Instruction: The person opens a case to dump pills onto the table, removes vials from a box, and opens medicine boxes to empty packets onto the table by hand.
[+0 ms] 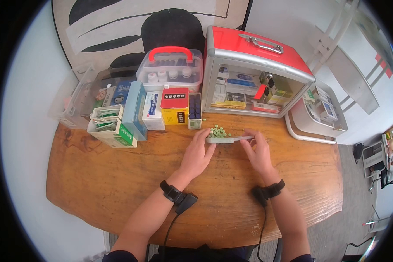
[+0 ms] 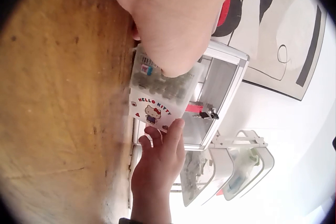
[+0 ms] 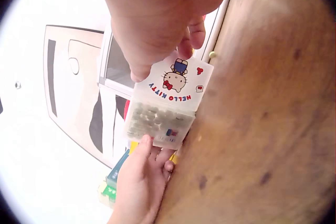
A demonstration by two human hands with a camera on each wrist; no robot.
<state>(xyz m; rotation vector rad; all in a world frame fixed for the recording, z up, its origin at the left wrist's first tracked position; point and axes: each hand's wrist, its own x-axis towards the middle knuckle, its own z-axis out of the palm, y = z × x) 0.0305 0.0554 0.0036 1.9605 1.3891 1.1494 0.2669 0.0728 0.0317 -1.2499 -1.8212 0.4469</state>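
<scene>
A small translucent plastic case [image 1: 220,140] is held with its lid folded out to the right. Green tablets [image 1: 219,131] show heaped just beyond its near edge in the head view, and through its cloudy wall in both wrist views. My left hand [image 1: 196,155] grips the case's left end between thumb and fingers. The white lid [image 2: 149,109] bears a Hello Kitty print; my right hand [image 1: 260,155] pinches its outer end. One loose green tablet [image 3: 212,54] shows beside the lid in the right wrist view.
Medicine boxes, including a red and yellow carton [image 1: 175,107] and an open carton of sachets [image 1: 111,126], stand behind on the left. Behind them is a clear case with a red handle [image 1: 170,53]. A red-topped cabinet [image 1: 260,43] and white bin [image 1: 314,118] stand back right.
</scene>
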